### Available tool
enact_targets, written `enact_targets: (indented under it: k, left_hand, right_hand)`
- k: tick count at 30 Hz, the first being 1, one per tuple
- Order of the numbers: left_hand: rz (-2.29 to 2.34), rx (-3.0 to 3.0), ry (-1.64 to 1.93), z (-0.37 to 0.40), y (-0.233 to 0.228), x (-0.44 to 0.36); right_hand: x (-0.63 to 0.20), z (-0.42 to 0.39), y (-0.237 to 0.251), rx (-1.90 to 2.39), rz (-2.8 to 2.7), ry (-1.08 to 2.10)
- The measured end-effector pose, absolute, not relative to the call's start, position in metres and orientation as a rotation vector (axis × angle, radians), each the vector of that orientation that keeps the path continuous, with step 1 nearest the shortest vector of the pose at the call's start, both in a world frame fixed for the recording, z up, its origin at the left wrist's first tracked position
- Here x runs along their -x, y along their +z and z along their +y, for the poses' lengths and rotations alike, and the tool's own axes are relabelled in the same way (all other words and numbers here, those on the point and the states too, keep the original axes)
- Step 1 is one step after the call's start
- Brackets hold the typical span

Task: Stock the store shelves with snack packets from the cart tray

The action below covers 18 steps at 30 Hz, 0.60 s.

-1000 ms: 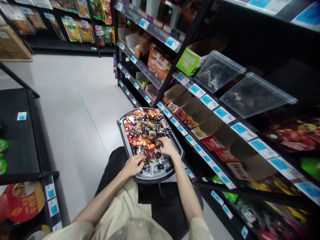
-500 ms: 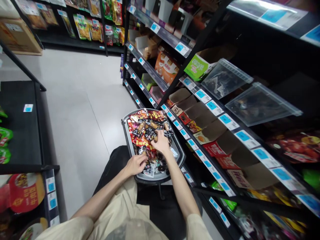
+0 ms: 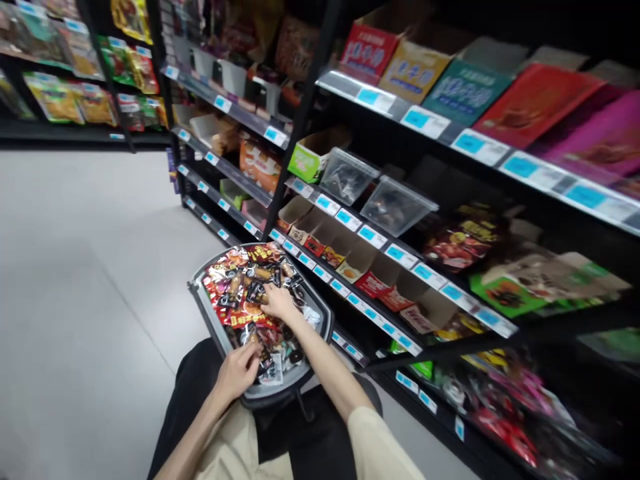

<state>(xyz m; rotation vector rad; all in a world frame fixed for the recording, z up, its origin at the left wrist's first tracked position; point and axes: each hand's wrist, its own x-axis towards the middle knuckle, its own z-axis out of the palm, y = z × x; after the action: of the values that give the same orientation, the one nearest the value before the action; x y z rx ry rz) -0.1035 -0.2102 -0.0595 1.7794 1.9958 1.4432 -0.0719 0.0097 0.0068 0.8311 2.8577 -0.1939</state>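
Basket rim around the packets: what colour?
The basket rim is grey; the head view shows it best.

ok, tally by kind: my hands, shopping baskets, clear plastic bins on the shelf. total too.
Hands: 2, left hand and right hand
Shopping basket: 1
Clear plastic bins: 2
Total: 5
Snack packets overlap too much to count, so left out.

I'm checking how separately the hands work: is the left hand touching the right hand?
Apart. The head view shows packets in the gap between the left hand and the right hand.
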Motion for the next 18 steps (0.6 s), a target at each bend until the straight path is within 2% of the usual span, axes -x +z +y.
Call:
enact_targets:
  k: [7,11,14,16,18]
  left_hand:
    - [1.945,-1.792,1.503,-0.207,-0.059,0.107]
    - [1.969,-1.800,1.450,-0.202,-0.060,0.108]
    - [2.031,-1.771,1.403,-0.200,-0.055,0.106]
    - [2.036,-1.750,1.412,-0.200,-0.052,0.104]
    - [2.029,-1.736,1.443,-0.200,-0.050,0.102]
  right_hand:
    - [0.052,0.014,0.033,-0.845,2.957,-0.300]
    - [0.021,0.009,0.034,-0.814,2.996,-0.535]
    - [0.004,0.003,0.024,-1.029,2.968,-1.067]
    - [-0.003,-0.001,0.015,-1.348,2.777,-1.692]
    - [-0.007,-0.004,0.007,-1.649,2.271,-2.360]
